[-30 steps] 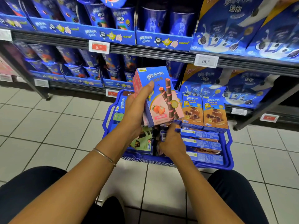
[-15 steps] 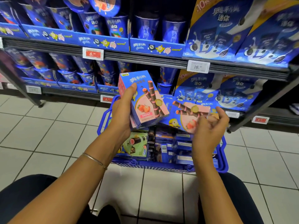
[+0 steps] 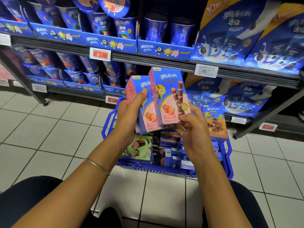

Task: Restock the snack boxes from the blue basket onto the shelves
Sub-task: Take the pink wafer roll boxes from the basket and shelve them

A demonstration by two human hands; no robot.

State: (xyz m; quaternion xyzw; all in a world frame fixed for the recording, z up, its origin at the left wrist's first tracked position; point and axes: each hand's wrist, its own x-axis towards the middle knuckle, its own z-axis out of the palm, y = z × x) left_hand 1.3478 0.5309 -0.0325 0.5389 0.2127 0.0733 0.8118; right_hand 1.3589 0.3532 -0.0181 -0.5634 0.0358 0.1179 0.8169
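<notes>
both strawberry boxes (image 3: 171, 99) stand upright, the left hand (image 3: 130, 116) and right hand (image 3: 190, 124) each gripping one, shelves (image 3: 164, 63) just ahead.

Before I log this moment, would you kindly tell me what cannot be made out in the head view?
Left strawberry box: front partly covered by the left hand and the right strawberry box, head view.
Right hand: part of its grip hidden behind that box, head view.
Blue basket: boxes under both hands hidden, head view; no count possible.
Red price tag: digits after 5 too small, head view.
</notes>
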